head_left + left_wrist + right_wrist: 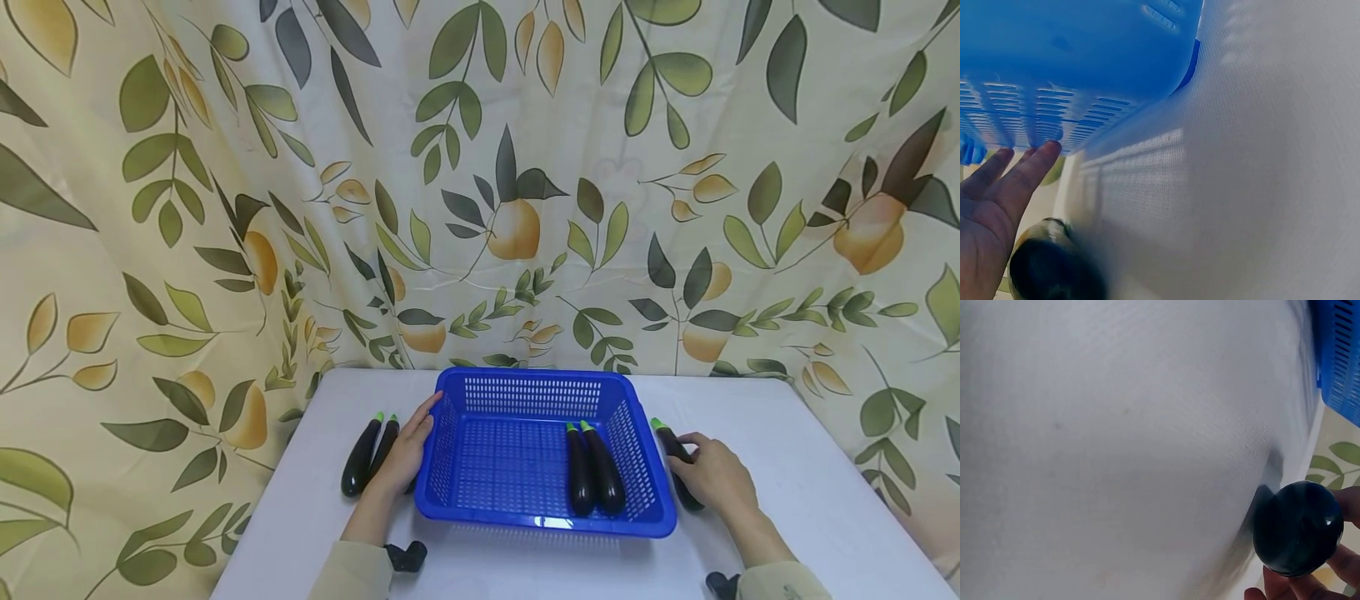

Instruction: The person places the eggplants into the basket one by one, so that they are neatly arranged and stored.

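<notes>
Left of my right hand (718, 477), pinching eggplant (672, 447): two eggplants (580, 477) in basket (495, 458); outer pair (362, 458) by straight-fingered left hand (405, 457) seemingly pending.

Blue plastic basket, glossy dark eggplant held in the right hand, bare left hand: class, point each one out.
Blue plastic basket (502, 462): head view, bare floor.
Held glossy dark eggplant (1297, 528): right wrist view, rounded end.
Left hand (406, 452): head view, back of the hand.

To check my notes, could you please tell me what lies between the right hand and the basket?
In the head view, an eggplant lies there, beside the basket, held by the right hand.
</notes>
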`<state>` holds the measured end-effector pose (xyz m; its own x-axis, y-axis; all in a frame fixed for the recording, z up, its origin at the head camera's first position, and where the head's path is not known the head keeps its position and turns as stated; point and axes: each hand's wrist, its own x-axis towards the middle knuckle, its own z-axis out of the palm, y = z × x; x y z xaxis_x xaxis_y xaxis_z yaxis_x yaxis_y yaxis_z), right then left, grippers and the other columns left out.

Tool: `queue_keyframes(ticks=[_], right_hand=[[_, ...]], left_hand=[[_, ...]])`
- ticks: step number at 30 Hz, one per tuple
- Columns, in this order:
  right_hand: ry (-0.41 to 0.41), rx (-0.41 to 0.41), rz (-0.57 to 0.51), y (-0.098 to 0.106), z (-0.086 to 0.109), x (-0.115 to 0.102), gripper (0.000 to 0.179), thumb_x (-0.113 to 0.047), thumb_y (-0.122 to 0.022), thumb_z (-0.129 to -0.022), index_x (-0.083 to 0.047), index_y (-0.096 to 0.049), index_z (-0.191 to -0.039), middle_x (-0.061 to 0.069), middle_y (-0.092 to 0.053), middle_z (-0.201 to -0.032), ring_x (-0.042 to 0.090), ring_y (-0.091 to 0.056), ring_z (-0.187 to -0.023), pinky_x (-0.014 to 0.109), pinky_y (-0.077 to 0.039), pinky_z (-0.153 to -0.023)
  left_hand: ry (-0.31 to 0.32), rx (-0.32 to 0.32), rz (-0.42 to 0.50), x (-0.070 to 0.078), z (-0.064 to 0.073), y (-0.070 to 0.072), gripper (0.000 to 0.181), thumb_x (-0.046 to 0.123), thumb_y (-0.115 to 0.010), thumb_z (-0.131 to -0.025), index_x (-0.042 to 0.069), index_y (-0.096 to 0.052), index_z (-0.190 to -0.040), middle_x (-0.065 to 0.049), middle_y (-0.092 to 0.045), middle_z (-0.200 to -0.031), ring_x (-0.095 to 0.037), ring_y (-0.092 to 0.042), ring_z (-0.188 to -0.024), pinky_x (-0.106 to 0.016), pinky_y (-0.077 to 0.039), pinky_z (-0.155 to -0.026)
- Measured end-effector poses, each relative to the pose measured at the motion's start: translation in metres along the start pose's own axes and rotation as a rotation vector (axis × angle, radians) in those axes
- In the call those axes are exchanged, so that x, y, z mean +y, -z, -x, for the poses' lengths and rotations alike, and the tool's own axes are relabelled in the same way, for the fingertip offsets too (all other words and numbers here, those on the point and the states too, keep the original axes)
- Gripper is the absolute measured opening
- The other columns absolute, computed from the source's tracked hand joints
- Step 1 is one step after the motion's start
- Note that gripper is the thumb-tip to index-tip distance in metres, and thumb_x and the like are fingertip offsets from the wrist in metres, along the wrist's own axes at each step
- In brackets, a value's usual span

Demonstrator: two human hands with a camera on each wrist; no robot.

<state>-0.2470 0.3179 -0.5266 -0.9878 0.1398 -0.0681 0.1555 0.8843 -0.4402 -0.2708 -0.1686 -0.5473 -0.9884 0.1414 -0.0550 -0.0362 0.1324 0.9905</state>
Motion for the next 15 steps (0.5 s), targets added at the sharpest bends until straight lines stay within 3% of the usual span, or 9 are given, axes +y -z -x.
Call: queue_keyframes(ticks=[15], right_hand=[[-0.007, 0.006, -0.002, 0.0019, 0.0013, -0.0009, 0.057, -0.026, -0.068, -0.096, 0.011, -0.053, -0.137, 0.035, -0.066, -0.111, 0.047, -0.064, -0.097, 0.058, -0.054, -0.079]], left_hand=[[-0.020, 0.005, -0.002, 0.0026, 0.0013, -0.0011, 0.045, 0.032, -0.032, -0.114, 0.042, -0.041, -0.157, -0.001, -0.026, -0.173, -0.034, -0.015, -0.162, -0.064, -0.008, -0.129]])
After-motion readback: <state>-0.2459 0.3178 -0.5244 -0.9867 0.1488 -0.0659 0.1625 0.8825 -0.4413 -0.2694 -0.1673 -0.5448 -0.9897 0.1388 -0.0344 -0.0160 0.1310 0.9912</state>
